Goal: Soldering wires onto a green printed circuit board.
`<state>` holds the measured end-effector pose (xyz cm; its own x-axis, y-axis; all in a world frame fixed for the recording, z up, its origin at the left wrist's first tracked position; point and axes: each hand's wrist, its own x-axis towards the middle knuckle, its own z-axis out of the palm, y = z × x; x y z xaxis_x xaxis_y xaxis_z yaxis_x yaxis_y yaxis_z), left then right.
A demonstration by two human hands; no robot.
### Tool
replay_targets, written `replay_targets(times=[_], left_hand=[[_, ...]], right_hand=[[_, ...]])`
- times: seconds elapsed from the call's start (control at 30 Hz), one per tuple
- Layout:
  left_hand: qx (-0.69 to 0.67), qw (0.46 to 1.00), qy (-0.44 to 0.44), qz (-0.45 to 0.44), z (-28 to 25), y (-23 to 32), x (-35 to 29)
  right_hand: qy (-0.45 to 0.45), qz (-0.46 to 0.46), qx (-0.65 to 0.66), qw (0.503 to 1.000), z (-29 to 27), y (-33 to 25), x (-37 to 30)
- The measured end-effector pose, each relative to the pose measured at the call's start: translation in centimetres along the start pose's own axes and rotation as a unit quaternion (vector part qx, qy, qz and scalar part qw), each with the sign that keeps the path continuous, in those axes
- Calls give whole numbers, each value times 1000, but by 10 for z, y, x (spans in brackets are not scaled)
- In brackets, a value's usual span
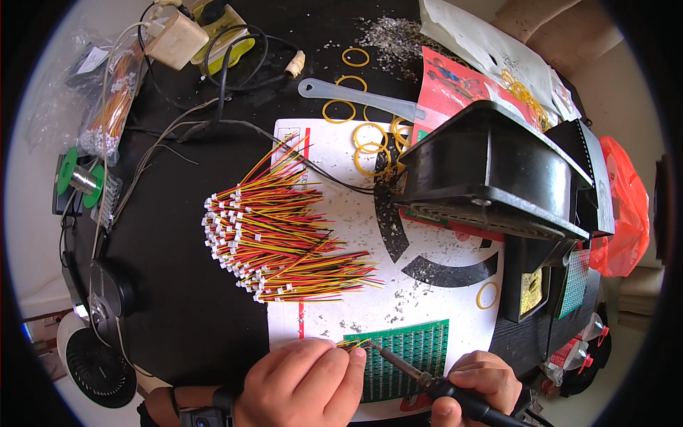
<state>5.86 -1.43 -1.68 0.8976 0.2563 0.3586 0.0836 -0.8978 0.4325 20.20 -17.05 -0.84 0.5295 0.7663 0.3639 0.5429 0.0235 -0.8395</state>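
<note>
A green circuit board panel [425, 349] with rows of small pads lies on the white sheet in front of me. My left hand [306, 381] is closed, pinching a thin cable [348, 344] with yellow and dark wires at the board's upper left edge. In my right hand [484, 384] is a soldering iron [405, 367], gripped by its black handle. Its tip points left and meets or nearly meets the wire ends. The fingers of the left hand cover the rest of that cable.
Many red, yellow and black wires with white connectors [284, 242] are heaped left of centre. A black fan-like box [491, 164] stands at the right, beside a holder with yellow sponge [531, 292]. A solder spool [84, 179] sits far left. Rubber bands [371, 158] lie scattered.
</note>
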Motion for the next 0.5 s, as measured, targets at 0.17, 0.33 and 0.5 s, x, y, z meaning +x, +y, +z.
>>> replay_targets(times=[0.17,0.33,0.5], left_hand=[[4,1000,-4,5,0,0,0],[7,1000,-7,9,-1,0,0],[16,1000,-3,12,0,1,0]], right_hand=[[-2,-5,1,1000,0,1,1],[-1,-2,3,1000,1,0,2],[14,-8,13,1000,3,1,-2]])
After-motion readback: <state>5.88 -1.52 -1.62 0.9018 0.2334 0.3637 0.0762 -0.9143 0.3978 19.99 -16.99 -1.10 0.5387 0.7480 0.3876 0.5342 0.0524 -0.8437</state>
